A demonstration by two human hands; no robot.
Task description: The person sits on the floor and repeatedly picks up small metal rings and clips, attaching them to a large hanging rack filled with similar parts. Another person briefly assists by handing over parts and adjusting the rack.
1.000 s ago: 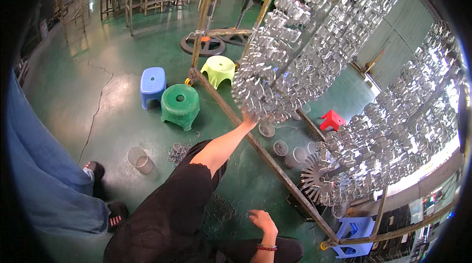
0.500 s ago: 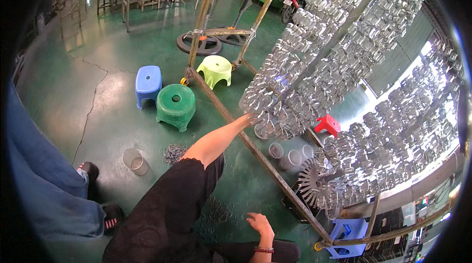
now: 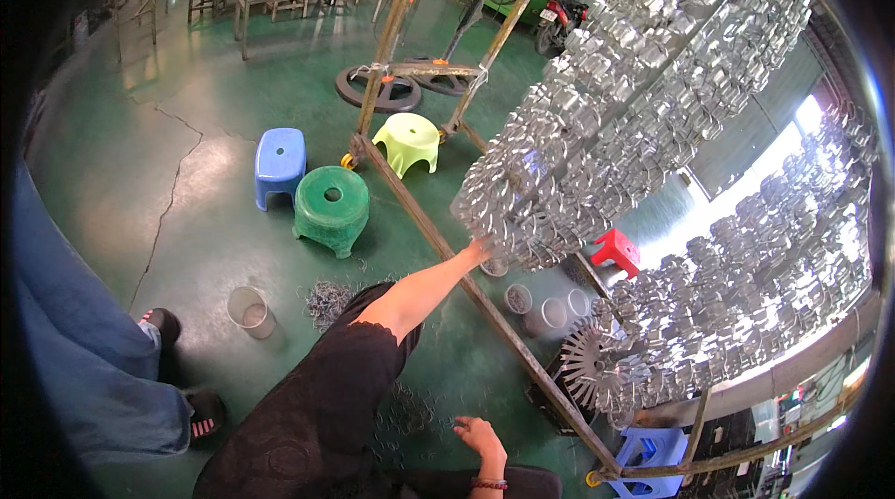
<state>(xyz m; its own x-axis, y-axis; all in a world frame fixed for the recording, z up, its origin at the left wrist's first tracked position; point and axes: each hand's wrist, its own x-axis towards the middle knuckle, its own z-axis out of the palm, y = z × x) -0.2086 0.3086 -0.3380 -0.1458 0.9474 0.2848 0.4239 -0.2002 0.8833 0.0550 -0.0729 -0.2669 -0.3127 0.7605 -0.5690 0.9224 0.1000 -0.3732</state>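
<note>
My left arm, in a black sleeve, reaches up to the lower end of a tall hanging cluster of shiny metal pieces [image 3: 597, 145]. My left hand [image 3: 480, 250] touches its near lower edge, and the fingers are hidden among the pieces. Low in the view, my right hand [image 3: 481, 438], with a dark red bead bracelet at the wrist, hovers over the floor. Its fingers are bent but apart, with nothing visible in them. Small loose wire-like pieces [image 3: 410, 408] lie scattered beside it, and a denser heap [image 3: 328, 303] lies beyond my left sleeve.
A rusty wheeled frame [image 3: 503, 325] runs between me and the hanging metal. Several plastic cups [image 3: 518, 298] stand beyond its bar, another cup [image 3: 252, 312] on my side. Blue [image 3: 281, 163], green [image 3: 332, 205] and yellow [image 3: 408, 140] stools stand ahead. A person's legs [image 3: 89, 350] are at left.
The view has shifted slightly. My left hand stays at the cluster's lower edge, a little lower in the picture. My right hand's fingers have bent more.
</note>
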